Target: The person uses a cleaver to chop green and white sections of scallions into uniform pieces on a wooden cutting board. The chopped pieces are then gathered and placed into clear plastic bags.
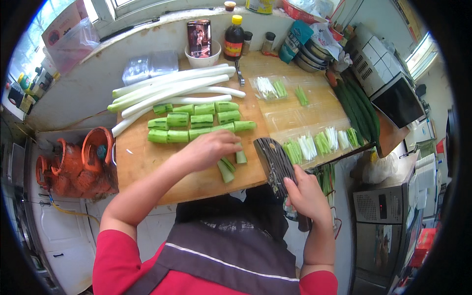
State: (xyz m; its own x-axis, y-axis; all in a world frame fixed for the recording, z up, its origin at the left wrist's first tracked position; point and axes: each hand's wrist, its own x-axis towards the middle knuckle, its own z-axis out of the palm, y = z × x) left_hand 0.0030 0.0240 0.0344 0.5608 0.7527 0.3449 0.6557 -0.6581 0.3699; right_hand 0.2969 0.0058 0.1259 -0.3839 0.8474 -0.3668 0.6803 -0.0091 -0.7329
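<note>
My right hand (308, 191) grips the handle of a dark-bladed cleaver (274, 162), with its broad blade raised at the front edge of the wooden cutting board (147, 173). Bits of food cling to that blade. My left hand (212, 149) is bent over the board, its fingertips beside a cut cucumber piece (241, 156); whether they touch it cannot be told. Another split piece (225, 171) lies just below the fingers. Behind this hand, peeled cucumber chunks (201, 121) with dark green stripes lie in rows.
Long scallion stalks (173, 90) lie at the back left. Clear plastic trays (287, 118) on the right hold cut green and white strips. Whole cucumbers (356, 107) lie near a microwave oven (391, 92). A phone (199, 38) leans in a white bowl (214, 61) beside a sauce bottle (233, 40).
</note>
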